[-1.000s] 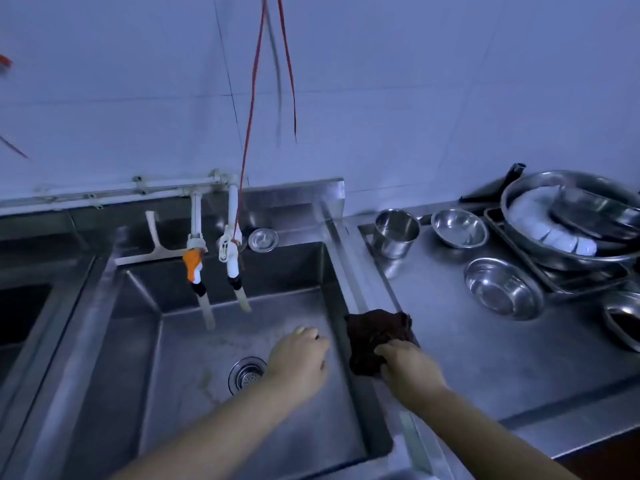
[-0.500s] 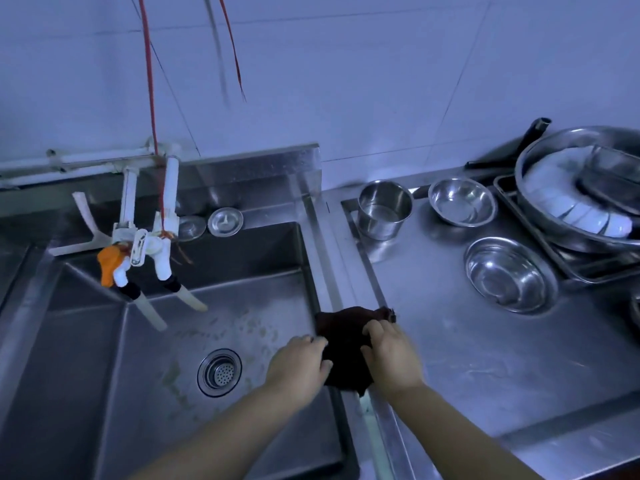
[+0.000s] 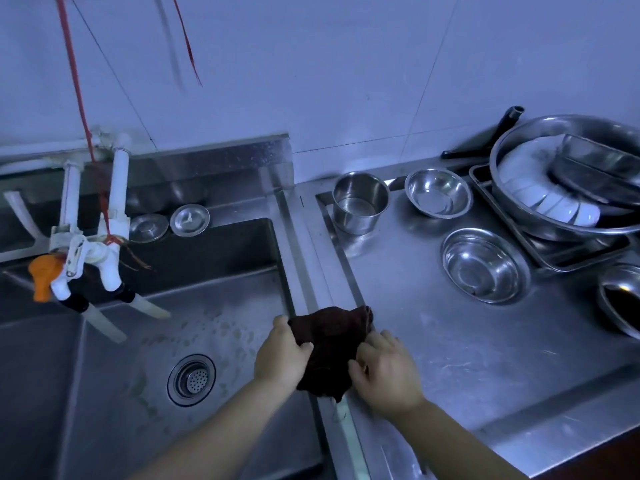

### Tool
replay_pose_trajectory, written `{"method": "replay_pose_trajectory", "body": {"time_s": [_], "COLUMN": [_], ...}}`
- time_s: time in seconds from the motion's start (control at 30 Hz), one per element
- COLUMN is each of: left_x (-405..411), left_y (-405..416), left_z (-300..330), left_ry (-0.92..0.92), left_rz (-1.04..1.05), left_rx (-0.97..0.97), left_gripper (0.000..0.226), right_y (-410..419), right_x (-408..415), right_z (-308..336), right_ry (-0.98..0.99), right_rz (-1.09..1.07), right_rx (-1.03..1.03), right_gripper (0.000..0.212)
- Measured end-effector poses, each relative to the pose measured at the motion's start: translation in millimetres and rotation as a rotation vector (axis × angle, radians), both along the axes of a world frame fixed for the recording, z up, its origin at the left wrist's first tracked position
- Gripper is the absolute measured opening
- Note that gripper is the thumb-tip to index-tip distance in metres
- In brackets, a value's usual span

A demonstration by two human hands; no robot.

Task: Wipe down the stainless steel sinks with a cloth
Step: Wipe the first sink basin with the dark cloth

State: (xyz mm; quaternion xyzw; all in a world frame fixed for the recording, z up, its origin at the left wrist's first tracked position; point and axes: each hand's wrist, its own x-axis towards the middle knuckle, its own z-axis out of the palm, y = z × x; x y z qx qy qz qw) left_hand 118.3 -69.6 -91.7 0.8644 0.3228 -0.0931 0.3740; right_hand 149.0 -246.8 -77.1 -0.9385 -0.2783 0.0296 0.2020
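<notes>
Fingers (image 3: pixel 304 346) of left hand (image 3: pixel 282 358) and right hand (image 3: pixel 384 370) both grip dark cloth (image 3: pixel 330 348), bunched at lower centre on rim between sink (image 3: pixel 104 358), left, and bench (image 3: pixel 467 358), right. Steel bowl (image 3: pixel 481 266) right of centre. Drain strainer (image 3: pixel 191 379) lower left.

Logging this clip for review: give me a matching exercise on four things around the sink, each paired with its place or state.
Things:
1. cloth
2. drain strainer
3. orange tap handle
4. steel cup

Places or states:
A. on the counter by the wall, upright
B. in the sink floor
C. gripped by the left hand and right hand over the sink rim
D. on the white taps, at the far left

Pairs: 1-C, 2-B, 3-D, 4-A
</notes>
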Motion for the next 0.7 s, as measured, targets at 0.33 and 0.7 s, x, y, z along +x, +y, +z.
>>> {"method": "replay_pose_trajectory", "body": {"time_s": [0.33, 0.7], "left_x": [-17, -88], "left_y": [23, 113], "left_z": [12, 8], "left_ry": [-0.126, -0.174], "left_rz": [0.310, 0.294], "left_rx": [-0.532, -0.337], "left_gripper": [0.028, 0.005], "right_y": [43, 119], "right_x": [36, -21], "right_z": [0, 1], "right_ry": [0.174, 0.263], "right_rz": [0.154, 0.293], "right_rx": [-0.244, -0.253], "right_gripper": [0.077, 0.018]}}
